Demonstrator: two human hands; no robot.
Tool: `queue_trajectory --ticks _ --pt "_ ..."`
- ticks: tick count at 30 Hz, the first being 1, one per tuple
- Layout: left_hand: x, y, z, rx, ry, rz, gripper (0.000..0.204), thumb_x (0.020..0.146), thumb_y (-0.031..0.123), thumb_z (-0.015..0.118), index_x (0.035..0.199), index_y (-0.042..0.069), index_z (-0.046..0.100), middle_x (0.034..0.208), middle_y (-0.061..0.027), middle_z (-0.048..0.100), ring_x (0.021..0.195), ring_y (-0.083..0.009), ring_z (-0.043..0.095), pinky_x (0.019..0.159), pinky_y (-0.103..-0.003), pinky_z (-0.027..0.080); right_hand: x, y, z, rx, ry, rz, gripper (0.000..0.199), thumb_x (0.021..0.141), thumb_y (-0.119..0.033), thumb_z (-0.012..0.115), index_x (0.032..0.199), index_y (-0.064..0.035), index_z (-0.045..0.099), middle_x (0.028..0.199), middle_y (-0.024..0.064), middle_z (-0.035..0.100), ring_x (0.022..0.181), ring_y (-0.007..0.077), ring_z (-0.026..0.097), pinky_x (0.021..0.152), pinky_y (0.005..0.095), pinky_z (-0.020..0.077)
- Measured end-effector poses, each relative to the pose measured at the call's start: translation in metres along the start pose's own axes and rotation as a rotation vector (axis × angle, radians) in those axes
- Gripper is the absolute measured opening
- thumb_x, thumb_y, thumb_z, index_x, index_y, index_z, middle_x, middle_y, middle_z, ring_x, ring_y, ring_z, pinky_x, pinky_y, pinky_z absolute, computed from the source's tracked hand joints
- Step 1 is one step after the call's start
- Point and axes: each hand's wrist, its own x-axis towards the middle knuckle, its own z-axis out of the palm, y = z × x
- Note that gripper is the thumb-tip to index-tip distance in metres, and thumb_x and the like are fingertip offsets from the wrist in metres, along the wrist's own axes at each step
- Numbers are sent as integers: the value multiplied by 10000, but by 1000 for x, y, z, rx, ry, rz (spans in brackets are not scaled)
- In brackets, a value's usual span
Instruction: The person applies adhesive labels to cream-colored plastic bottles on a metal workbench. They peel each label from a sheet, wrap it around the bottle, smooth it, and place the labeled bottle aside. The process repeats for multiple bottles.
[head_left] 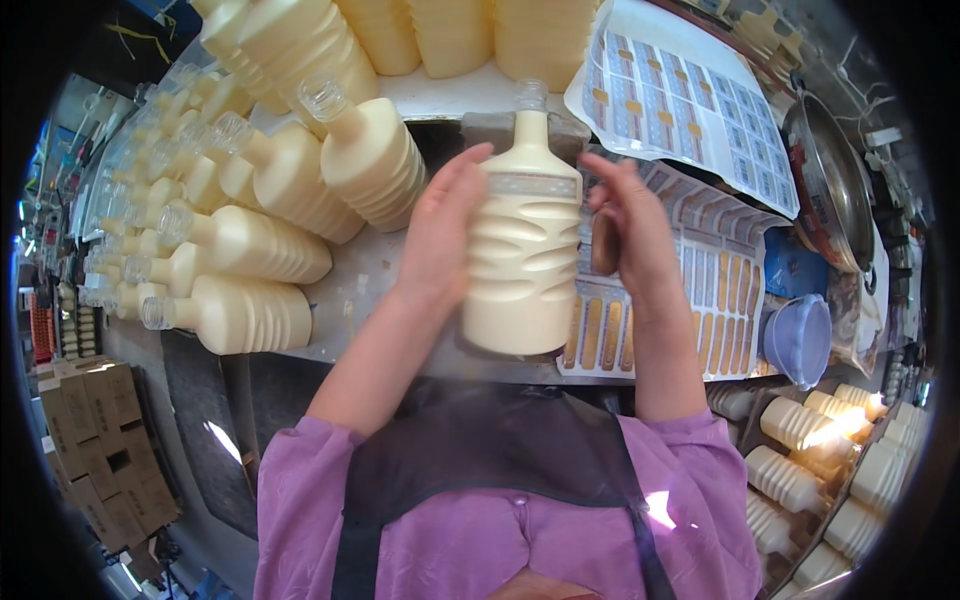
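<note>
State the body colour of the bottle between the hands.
The bottle's body is pale cream, clearest in head view.

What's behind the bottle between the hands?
Behind the bottle, a grey block shows either side of its neck. The block's middle and whatever the bottle's body covers can't be seen.

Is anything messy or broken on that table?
A little messy: pale scraps dot the table left of the bottle, and the upper sheet lies slanted over the lower sheet. I see nothing spilled or broken.
</note>
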Motion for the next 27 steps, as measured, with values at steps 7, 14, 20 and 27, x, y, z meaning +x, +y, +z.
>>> queue_trajectory --ticks 7,14,20,27 --pt "-2 7 5 26 -57 -37 324 1055 202 509 1337 49 553 1225 -95 644 1104 -182 634 978 -358 526 -22 -36 52 -367 198 -501 332 893 -136 694 1168 37 622 1100 123 704 970 171 675 886 316 532" --pt "-2 5 4 24 -53 -20 315 1016 124 590 1322 58 560 1165 -87 672 1033 -165 658 919 -327 550 -29 -14 66 -779 246 -708 316 923 -63 572 1228 17 579 1185 229 638 1084 383 639 941 438 509" --pt "-3 3 5 3 -54 -26 334 1024 129 593 1349 62 558 1181 -75 672 1065 -152 647 964 -318 537 -13 22 18 -318 247 -392 330 990 -88 581 1311 -13 567 1220 91 598 1119 148 561 992 299 459" --pt "-8 8 11 -32 -6 -85 327 1069 235 507 1349 73 560 1233 -82 644 1143 -184 617 1026 -355 499 -32 0 32 -701 363 -850 274 878 11 709 1145 -34 668 1055 93 691 975 187 661 885 318 516"
